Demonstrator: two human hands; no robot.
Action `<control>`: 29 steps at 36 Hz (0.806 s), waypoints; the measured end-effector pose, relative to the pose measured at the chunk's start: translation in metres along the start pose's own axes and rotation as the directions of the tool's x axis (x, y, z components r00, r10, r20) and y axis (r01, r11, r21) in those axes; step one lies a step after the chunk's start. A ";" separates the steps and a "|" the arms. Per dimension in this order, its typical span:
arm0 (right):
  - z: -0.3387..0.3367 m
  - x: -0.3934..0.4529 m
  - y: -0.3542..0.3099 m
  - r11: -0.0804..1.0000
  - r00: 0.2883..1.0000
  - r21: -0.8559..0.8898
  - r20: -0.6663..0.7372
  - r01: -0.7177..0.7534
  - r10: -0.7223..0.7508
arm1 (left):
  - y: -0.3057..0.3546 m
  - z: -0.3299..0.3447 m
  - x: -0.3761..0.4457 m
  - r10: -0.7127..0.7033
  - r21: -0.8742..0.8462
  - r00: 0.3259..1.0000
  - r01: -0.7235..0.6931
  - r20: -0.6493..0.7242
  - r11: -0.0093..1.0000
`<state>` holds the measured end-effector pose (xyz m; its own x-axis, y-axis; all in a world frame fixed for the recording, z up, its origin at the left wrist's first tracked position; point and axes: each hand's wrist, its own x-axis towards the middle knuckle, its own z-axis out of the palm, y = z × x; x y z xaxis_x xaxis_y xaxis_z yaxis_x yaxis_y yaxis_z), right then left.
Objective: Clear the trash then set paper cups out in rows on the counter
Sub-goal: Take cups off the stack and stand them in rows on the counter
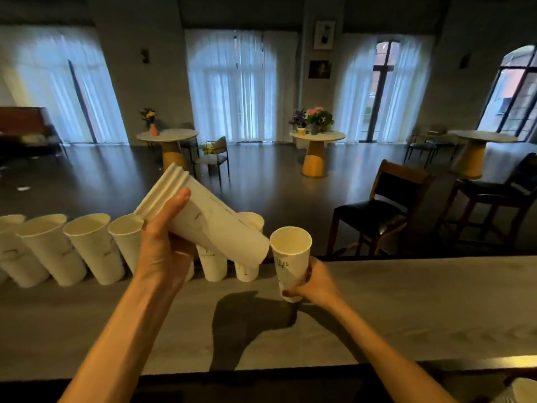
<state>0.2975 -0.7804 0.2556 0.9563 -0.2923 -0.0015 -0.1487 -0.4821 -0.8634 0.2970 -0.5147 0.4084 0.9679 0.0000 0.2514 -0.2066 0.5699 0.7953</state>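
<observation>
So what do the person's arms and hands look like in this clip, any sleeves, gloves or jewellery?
Both forearms are bare up to the frame's edge: no sleeves, gloves, watch or bracelets show. The left hand shows no rings. The right hand has a dark-painted nail.
</observation>
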 end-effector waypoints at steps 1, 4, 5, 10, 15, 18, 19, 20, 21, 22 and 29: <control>0.001 0.007 0.001 1.000 1.000 0.009 -0.014 0.002 -0.001 | 0.001 -0.004 -0.001 -0.019 -0.015 0.999 0.018 -0.035 1.000; 0.006 0.032 0.000 0.999 1.000 0.047 -0.013 0.012 -0.011 | 0.003 -0.024 -0.003 -0.044 -0.061 0.993 0.037 -0.111 0.997; 0.008 0.040 0.000 0.998 1.000 0.063 -0.005 0.004 -0.004 | 0.003 -0.028 -0.004 -0.047 -0.073 0.991 0.038 -0.126 0.997; 0.016 0.067 0.008 0.994 1.000 0.109 -0.020 0.007 -0.005 | -0.005 -0.028 -0.010 -0.040 -0.050 0.982 0.031 -0.183 0.998; 0.018 0.075 0.012 0.997 1.000 0.083 0.029 -0.004 0.002 | -0.021 -0.014 -0.013 -0.095 0.004 0.985 0.097 -0.141 0.995; 0.009 0.073 0.024 0.999 0.998 0.041 0.058 0.022 -0.025 | -0.038 0.006 -0.013 -0.119 0.053 0.990 0.124 -0.080 0.991; 0.004 0.068 0.023 0.999 0.999 0.021 0.044 0.029 -0.030 | -0.043 0.013 -0.014 -0.134 0.051 0.989 0.137 -0.067 0.989; -0.004 0.062 0.024 0.999 1.000 0.030 0.007 0.025 -0.025 | -0.049 0.020 -0.014 -0.158 0.042 0.986 0.161 -0.055 0.986; -0.013 0.055 0.023 0.998 0.999 0.069 -0.032 0.001 0.001 | -0.056 0.027 -0.014 -0.188 0.032 0.981 0.189 -0.038 0.981; -0.023 0.047 0.020 0.992 0.999 0.128 -0.039 -0.019 0.024 | -0.062 0.036 -0.016 -0.216 0.029 0.976 0.217 -0.020 0.976; -0.096 -0.013 0.002 0.611 0.678 0.637 0.704 -0.470 -0.213 | -0.103 0.098 -0.026 -0.389 0.015 0.921 0.388 0.034 0.921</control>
<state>0.2604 -0.8573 0.3022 0.8568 0.4861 -0.1719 -0.3797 0.3693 -0.8482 0.2789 -0.6538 0.3733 0.9666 -0.2496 -0.0589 0.1836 0.5130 0.8385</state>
